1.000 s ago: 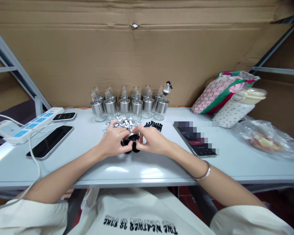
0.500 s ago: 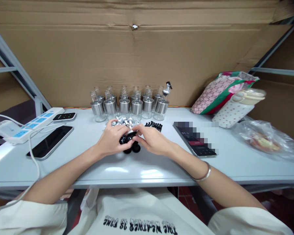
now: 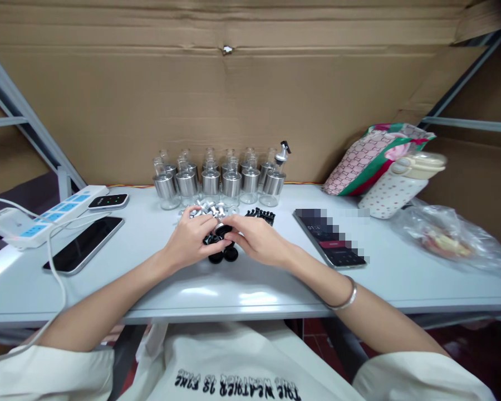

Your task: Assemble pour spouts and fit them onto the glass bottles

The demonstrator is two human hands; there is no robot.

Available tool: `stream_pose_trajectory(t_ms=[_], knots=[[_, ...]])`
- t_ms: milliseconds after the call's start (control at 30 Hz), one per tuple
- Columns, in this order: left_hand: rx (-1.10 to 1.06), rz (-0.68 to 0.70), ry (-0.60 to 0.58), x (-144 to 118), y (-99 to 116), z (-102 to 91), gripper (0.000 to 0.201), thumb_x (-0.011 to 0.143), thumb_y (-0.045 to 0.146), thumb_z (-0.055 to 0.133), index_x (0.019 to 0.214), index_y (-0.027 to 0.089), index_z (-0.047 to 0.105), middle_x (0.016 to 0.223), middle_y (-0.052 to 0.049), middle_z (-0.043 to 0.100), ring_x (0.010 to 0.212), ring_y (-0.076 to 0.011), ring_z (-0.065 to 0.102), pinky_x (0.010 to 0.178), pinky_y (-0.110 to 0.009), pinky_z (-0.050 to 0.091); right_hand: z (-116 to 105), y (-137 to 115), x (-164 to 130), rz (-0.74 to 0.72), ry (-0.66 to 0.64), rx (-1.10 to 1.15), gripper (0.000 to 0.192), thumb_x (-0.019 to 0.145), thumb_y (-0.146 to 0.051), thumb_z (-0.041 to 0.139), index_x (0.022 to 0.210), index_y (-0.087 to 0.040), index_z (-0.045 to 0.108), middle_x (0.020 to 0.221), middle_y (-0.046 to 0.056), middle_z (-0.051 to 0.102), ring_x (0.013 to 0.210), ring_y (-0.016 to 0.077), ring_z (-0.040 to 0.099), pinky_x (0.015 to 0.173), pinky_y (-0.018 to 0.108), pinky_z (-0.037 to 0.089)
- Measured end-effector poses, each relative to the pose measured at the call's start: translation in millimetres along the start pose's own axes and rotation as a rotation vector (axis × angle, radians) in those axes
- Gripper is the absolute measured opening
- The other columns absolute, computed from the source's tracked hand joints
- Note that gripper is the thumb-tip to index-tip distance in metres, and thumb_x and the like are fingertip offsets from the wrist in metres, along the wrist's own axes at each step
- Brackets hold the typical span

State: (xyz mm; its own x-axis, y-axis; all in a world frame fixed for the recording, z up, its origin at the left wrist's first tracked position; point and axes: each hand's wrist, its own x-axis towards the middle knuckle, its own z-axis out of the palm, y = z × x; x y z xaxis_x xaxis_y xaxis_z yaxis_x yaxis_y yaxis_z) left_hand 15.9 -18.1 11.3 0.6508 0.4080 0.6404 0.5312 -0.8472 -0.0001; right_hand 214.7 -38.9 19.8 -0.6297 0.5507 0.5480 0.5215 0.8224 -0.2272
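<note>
My left hand (image 3: 194, 236) and my right hand (image 3: 261, 239) meet over the middle of the table. Between their fingertips is a pourer spout (image 3: 222, 228) with a silvery upper part and a round black base; the fingers cover much of it. Right below lie several round black caps (image 3: 216, 257), partly under my left hand. Just beyond my fingers is a heap of silvery spout pieces (image 3: 209, 208). Small black levers (image 3: 261, 214) lie in a cluster past my right hand.
Glass bottles with metal bands (image 3: 211, 182) stand in two rows at the back; one at the right end carries a pourer (image 3: 283, 152). Phones (image 3: 86, 245) lie left and right. A power strip (image 3: 62, 214), a dotted tumbler (image 3: 394, 186) and a plastic bag (image 3: 455, 239) flank them.
Both hands stay nearly in place around the pourer spout. Its silvery upper part shows less between my fingers now. The whole view has shifted slightly.
</note>
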Motion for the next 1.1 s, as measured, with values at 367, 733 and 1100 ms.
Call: stream_pose_trajectory(t_ms=[367,733,1100], knots=[[-0.078,-0.023,0.003,-0.9,1.1,-0.2,0.030,0.090,0.041,0.045,0.070,0.018,0.049,0.060,0.004,0.054,0.056,-0.0124,0.050,0.093,-0.041,0.039,1.4,-3.2,0.7,-0.067,0.092,0.011,0.020,0.098,-0.023,0.038,0.104,-0.014,0.056,0.086,0.007,0.067,0.071,0.0151,0.060,0.062,0.025,0.042],[-0.056,0.064,0.104,-1.9,-1.3,-0.1,0.017,0.087,0.034,0.049,0.082,0.018,0.052,0.064,0.004,0.057,0.058,-0.0121,0.054,0.092,-0.040,0.041,-1.1,-3.2,-0.7,-0.063,0.131,0.063,0.021,0.095,-0.031,0.049,0.104,-0.015,0.058,0.077,0.004,0.068,0.065,0.0148,0.062,0.062,0.025,0.044],[-0.112,0.035,0.172,-2.9,-3.4,2.2,0.019,0.088,0.036,0.056,0.091,0.020,0.046,0.074,0.002,0.061,0.058,-0.0121,0.056,0.070,-0.030,0.048,2.7,1.5,-2.2,-0.152,0.233,0.037,0.018,0.095,-0.026,0.049,0.103,-0.015,0.060,0.081,0.006,0.071,0.070,0.0146,0.066,0.063,0.024,0.047]])
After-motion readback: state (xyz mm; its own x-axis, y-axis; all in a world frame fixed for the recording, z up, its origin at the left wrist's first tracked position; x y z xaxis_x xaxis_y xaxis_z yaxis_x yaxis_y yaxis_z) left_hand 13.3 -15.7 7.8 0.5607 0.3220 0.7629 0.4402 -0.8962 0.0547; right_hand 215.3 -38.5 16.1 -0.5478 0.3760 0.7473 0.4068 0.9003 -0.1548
